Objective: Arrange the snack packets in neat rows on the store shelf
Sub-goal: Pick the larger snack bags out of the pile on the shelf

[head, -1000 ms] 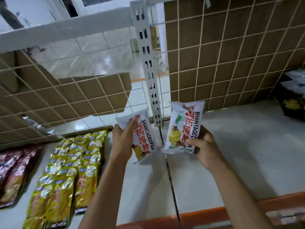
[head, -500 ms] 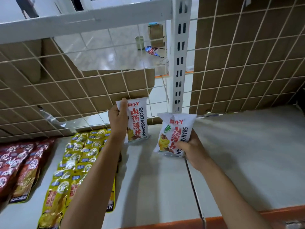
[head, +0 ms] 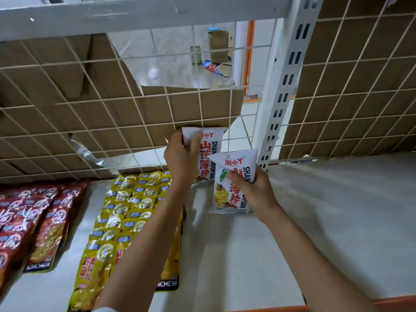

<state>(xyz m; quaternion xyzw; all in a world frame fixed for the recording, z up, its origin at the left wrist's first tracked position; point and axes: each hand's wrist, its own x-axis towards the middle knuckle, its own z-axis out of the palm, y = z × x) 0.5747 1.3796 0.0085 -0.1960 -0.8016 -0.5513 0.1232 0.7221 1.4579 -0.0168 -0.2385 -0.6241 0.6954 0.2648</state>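
Note:
Two white snack packets with red lettering are in my hands over the grey shelf [head: 315, 221]. My left hand [head: 180, 158] grips the far packet [head: 211, 145] upright by its top left corner, close against the wire mesh back. Nearer to me, my right hand [head: 252, 188] holds the second white packet [head: 234, 183] from its right side, its lower edge close to the shelf surface. It overlaps the lower right of the far packet.
Rows of yellow packets [head: 126, 210] lie flat left of my hands, and red packets [head: 27, 217] further left. A wire mesh back [head: 90, 122] backed by cardboard and a white slotted upright [head: 281, 104] stand behind. An orange shelf edge [head: 394, 302] runs along the front.
Both hands have carried their packets further back. The left packet now stands against the mesh, and the right one has moved in close beside it.

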